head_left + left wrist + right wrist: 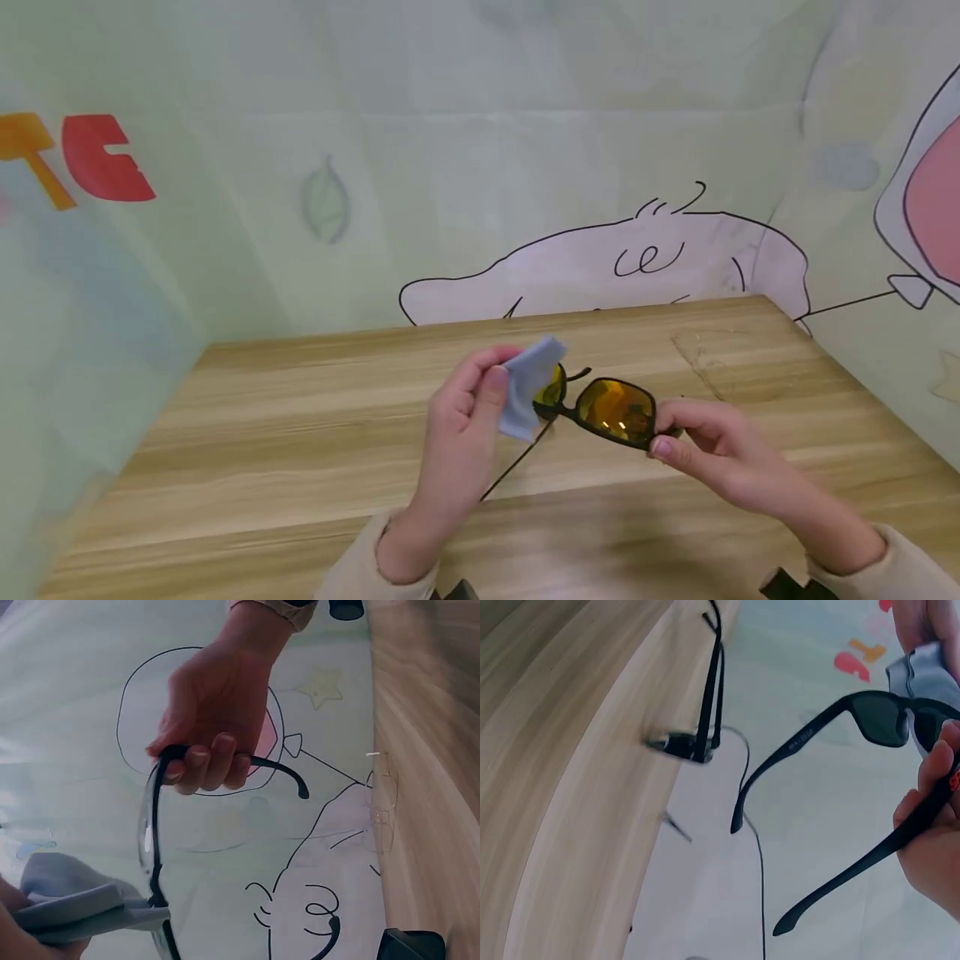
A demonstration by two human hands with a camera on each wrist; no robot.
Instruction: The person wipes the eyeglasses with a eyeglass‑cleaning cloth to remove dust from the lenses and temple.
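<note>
My left hand (461,433) pinches a light blue cloth (528,387) between thumb and fingers. The cloth lies over one lens of a pair of black-framed sunglasses (617,412), covering part of it. Orange-yellow mirrored lenses face the head camera. With thumb and fingers my right hand (723,454) grips the sunglasses by the hinge corner at the other end. In the right wrist view both temples (799,739) stand unfolded, and the cloth (930,675) wraps the far lens. The sunglasses are held up above the wooden table.
Another black pair of glasses (681,745) lies on the table (300,450), mostly hidden behind my left hand in the head view. Thin wire-framed glasses (699,367) lie farther back on the right. A printed cloth wall (480,167) borders the table's back and sides.
</note>
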